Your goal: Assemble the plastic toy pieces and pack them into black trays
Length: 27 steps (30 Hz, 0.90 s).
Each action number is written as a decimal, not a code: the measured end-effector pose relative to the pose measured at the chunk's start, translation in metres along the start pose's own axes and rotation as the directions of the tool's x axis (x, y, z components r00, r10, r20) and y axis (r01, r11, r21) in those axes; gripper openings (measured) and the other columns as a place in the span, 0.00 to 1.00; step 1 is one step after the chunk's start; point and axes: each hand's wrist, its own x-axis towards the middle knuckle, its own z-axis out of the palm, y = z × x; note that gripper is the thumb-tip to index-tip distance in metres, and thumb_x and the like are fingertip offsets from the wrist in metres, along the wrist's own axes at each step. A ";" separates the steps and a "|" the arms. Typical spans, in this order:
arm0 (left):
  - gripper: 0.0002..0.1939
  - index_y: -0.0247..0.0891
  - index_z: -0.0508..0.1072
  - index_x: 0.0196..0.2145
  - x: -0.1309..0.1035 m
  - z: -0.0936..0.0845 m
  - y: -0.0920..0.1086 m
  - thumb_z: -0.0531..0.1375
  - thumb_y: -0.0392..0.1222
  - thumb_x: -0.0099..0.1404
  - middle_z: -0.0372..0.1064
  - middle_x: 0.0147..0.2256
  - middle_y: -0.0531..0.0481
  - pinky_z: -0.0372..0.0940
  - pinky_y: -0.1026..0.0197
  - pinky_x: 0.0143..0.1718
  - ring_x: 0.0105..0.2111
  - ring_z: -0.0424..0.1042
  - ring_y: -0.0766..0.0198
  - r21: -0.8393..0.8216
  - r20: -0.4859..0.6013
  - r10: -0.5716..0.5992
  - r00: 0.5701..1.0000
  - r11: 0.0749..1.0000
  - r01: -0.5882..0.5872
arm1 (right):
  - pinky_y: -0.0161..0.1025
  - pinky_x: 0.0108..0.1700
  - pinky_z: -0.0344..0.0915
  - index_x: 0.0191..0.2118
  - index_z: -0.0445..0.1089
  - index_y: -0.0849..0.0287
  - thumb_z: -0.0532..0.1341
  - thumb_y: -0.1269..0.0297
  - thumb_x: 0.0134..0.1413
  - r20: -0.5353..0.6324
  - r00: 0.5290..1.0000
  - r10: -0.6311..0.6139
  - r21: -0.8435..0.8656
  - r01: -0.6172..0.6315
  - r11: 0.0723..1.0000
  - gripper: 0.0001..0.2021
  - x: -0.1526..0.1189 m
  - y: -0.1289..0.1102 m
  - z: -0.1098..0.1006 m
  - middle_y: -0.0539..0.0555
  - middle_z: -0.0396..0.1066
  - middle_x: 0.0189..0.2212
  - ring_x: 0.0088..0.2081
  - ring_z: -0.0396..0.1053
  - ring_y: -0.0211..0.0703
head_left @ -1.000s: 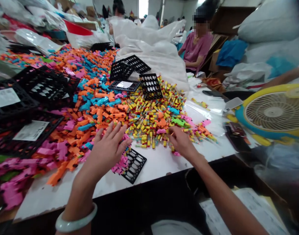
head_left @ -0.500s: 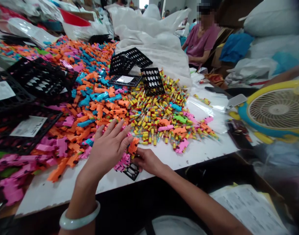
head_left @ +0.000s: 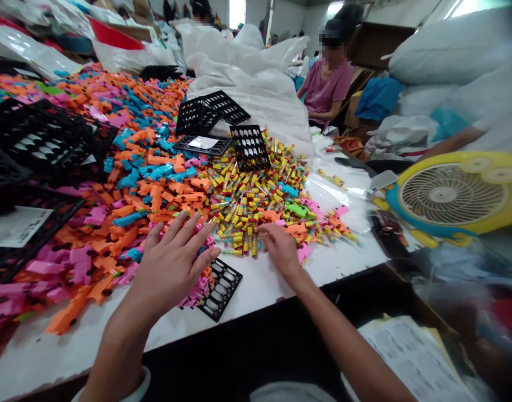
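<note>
The left hand (head_left: 167,262) was spread palm down, fingers extended and a little apart, over the upper left of a black grid tray (head_left: 222,290). It gripped nothing visible, though whether the palm touched what lay beneath could not be told. Pink and orange toy cars (head_left: 201,287) showed under its thumb side, on the tray's left part; the oval cells on the right lay bare. The tray sat at an angle on the white tabletop (head_left: 259,282), near the front edge.

The right hand (head_left: 281,248) was to the right of the tray, fingers curled at the near edge of a heap of clear tubes with yellow and red ends (head_left: 239,215). Its fingertips were partly hidden — whether they pinched anything could not be told. A pink toy (head_left: 305,252) lay just beside it.

Left of the tubes spread a large pile of orange, pink and blue toy cars (head_left: 163,204). More black trays (head_left: 250,148) rested at the back of the tube heap, before a white plastic sack (head_left: 247,84). A yellow-and-blue fan (head_left: 444,195) stood at the right, and beyond the table sat a person in a pink shirt (head_left: 329,92).
</note>
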 end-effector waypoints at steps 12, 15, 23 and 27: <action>0.30 0.48 0.60 0.61 -0.001 -0.002 0.003 0.38 0.61 0.69 0.54 0.64 0.47 0.49 0.36 0.62 0.66 0.47 0.48 0.032 0.029 -0.020 0.999 0.999 0.019 | 0.40 0.36 0.63 0.37 0.65 0.58 0.59 0.63 0.56 -0.013 0.988 0.154 -0.179 -0.154 0.972 0.05 0.035 0.009 -0.041 0.54 0.69 0.35 0.35 0.69 0.44; 0.30 0.49 0.59 0.62 -0.001 -0.003 0.003 0.38 0.60 0.69 0.53 0.65 0.47 0.48 0.36 0.62 0.67 0.47 0.48 0.027 0.037 -0.028 0.999 0.999 0.027 | 0.38 0.30 0.65 0.39 0.60 0.56 0.59 0.59 0.55 0.292 0.933 0.211 0.342 -0.308 0.888 0.09 0.003 -0.017 -0.007 0.47 0.69 0.24 0.25 0.69 0.41; 0.29 0.47 0.59 0.62 -0.002 -0.002 0.002 0.39 0.58 0.70 0.54 0.65 0.45 0.47 0.35 0.62 0.66 0.48 0.46 0.022 0.022 -0.002 1.000 1.000 0.001 | 0.33 0.24 0.66 0.37 0.62 0.56 0.62 0.66 0.49 0.615 0.787 0.055 0.646 -0.543 0.536 0.09 -0.033 -0.049 0.062 0.45 0.68 0.24 0.21 0.68 0.36; 0.29 0.46 0.60 0.61 -0.002 -0.002 0.004 0.40 0.58 0.70 0.53 0.65 0.45 0.47 0.36 0.62 0.66 0.48 0.46 0.025 0.012 -0.009 1.000 1.000 0.009 | 0.30 0.26 0.63 0.33 0.66 0.57 0.60 0.73 0.50 0.515 0.854 -0.072 0.569 -0.279 0.773 0.05 -0.030 -0.044 0.055 0.45 0.66 0.26 0.22 0.65 0.32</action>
